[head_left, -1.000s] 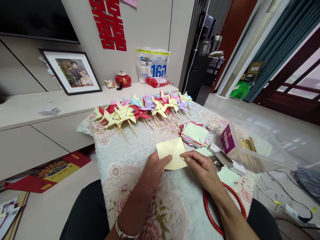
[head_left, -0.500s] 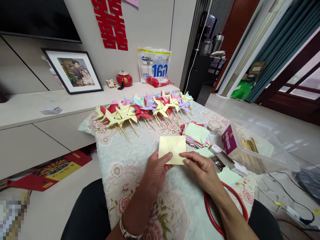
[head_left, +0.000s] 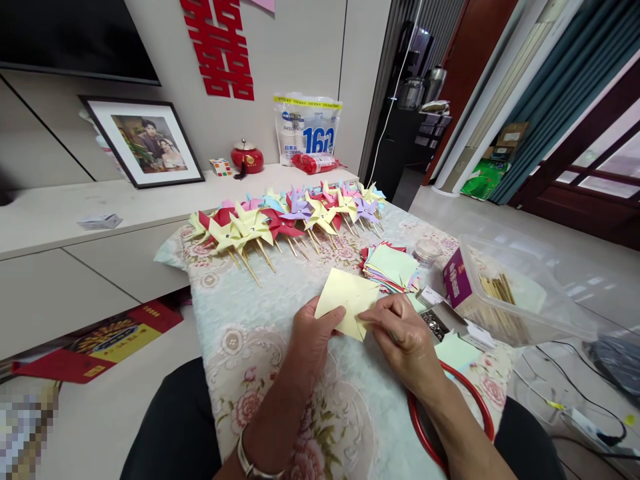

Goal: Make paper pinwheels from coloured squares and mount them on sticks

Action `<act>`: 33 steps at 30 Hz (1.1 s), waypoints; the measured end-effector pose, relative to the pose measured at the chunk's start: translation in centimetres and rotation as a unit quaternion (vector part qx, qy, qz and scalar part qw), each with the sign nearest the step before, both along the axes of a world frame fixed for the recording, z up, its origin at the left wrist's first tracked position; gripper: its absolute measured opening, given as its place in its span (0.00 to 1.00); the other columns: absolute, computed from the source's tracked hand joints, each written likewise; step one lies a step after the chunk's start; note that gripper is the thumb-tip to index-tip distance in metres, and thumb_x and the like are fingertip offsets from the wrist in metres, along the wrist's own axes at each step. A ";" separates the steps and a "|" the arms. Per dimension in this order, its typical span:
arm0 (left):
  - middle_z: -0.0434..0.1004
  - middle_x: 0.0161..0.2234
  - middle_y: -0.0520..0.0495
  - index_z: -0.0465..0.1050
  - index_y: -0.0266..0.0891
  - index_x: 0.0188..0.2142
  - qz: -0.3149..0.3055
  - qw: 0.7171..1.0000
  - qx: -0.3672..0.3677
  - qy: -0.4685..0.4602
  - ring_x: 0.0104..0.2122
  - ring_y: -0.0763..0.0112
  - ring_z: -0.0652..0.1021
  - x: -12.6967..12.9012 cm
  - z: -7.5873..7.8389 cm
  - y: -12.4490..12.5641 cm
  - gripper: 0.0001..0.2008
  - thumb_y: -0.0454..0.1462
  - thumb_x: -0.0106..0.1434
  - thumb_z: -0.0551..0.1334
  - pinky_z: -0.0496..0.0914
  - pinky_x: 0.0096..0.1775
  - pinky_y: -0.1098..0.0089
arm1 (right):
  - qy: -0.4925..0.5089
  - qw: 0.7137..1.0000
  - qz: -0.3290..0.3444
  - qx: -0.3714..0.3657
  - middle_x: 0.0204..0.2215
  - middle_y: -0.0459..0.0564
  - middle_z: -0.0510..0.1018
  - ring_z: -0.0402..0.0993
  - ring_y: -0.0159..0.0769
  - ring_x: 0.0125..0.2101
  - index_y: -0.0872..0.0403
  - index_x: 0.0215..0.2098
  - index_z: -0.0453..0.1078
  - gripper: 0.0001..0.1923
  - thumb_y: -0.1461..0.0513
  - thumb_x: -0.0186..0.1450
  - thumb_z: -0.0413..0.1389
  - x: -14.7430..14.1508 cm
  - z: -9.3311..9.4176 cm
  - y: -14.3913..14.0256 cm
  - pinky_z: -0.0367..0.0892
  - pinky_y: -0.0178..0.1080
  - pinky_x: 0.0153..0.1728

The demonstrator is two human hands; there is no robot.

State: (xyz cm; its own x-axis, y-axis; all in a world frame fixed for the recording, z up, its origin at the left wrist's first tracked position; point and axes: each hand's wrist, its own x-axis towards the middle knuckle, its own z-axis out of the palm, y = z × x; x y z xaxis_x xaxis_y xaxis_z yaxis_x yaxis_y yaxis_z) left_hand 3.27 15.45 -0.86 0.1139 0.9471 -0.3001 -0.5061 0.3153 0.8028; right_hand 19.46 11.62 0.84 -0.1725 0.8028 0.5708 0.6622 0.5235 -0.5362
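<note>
A pale yellow square of paper (head_left: 347, 293), with slits running in from its corners, is held above the table in front of me. My left hand (head_left: 314, 330) pinches its lower left side, thumb on top and fingers underneath. At the lower right corner, my right hand (head_left: 400, 337) grips the paper between thumb and bent fingers. Just behind lies a stack of coloured paper squares (head_left: 393, 267), a light green one uppermost. Finished paper pinwheels (head_left: 300, 213) on wooden sticks lie in rows along the far side of the table.
A clear plastic bin (head_left: 540, 300) with wooden sticks (head_left: 500, 293) stands at the right. Beside it are an open box of small metal fasteners (head_left: 436, 325), green paper pieces (head_left: 457, 350) and a round clear container (head_left: 428, 252). A red ring (head_left: 423, 433) lies under my right forearm.
The yellow paper has turned clockwise, its lower right corner now pointing down. My right hand has shifted from the paper's right edge to that corner, its fingers more curled.
</note>
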 end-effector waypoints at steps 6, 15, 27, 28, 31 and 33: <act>0.83 0.29 0.46 0.76 0.31 0.39 0.010 1.000 -0.001 0.009 0.28 0.65 0.78 0.3 0.2 -0.1 0.21 0.35 0.44 0.73 0.72 0.31 0.68 | -0.058 0.998 0.038 -0.007 0.33 0.52 0.71 0.67 0.40 0.36 0.53 0.45 0.76 0.15 0.71 0.68 0.51 -0.4 0.5 -0.3 0.65 0.42 0.35; 0.83 0.28 0.45 0.77 0.32 0.37 -0.025 1.000 -0.002 -0.002 0.26 0.67 0.78 0.3 0.7 -0.4 0.18 0.35 0.44 0.72 0.70 0.28 0.71 | -0.070 0.996 0.047 -0.028 0.34 0.52 0.73 0.68 0.40 0.37 0.54 0.42 0.76 0.10 0.67 0.69 0.52 -0.2 0.1 -0.2 0.65 0.43 0.37; 0.82 0.27 0.47 0.78 0.34 0.37 -0.030 0.999 0.020 0.027 0.28 0.66 0.77 0.5 0.0 -0.4 0.17 0.37 0.45 0.72 0.70 0.33 0.69 | -0.048 0.994 0.032 -0.092 0.32 0.49 0.73 0.70 0.39 0.37 0.50 0.37 0.73 0.07 0.65 0.69 0.53 -0.2 -0.1 -0.2 0.65 0.41 0.37; 0.81 0.27 0.48 0.78 0.34 0.36 -0.030 0.998 0.026 0.043 0.27 0.66 0.77 0.5 -0.1 -0.4 0.16 0.37 0.46 0.71 0.69 0.32 0.69 | -0.043 0.994 0.024 -0.095 0.32 0.49 0.74 0.70 0.39 0.37 0.51 0.36 0.73 0.07 0.65 0.69 0.54 -0.2 -0.1 -0.2 0.65 0.41 0.37; 0.81 0.26 0.49 0.79 0.34 0.34 -0.039 0.995 0.038 0.087 0.26 0.68 0.75 0.6 -0.2 -0.4 0.14 0.37 0.46 0.70 0.68 0.30 0.71 | -0.026 0.994 0.002 -0.109 0.31 0.48 0.75 0.70 0.39 0.36 0.51 0.34 0.72 0.05 0.65 0.68 0.56 -0.1 -0.2 -0.2 0.64 0.41 0.37; 0.81 0.26 0.49 0.79 0.34 0.34 -0.044 0.993 0.040 0.099 0.26 0.68 0.75 0.7 -0.3 -0.4 0.14 0.37 0.46 0.70 0.68 0.30 0.71 | -0.020 0.993 -0.011 -0.119 0.30 0.48 0.75 0.70 0.39 0.36 0.52 0.32 0.72 0.05 0.64 0.67 0.57 -0.1 -0.2 -0.2 0.63 0.40 0.37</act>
State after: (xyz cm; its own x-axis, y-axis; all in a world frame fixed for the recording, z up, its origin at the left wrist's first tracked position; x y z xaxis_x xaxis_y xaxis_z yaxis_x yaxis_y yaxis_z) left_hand 4.00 15.04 -1.14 0.1424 0.9579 -0.2492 -0.3086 0.2822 0.9084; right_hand 19.35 11.43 0.68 -0.1717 0.9182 0.3569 0.6956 0.3695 -0.6161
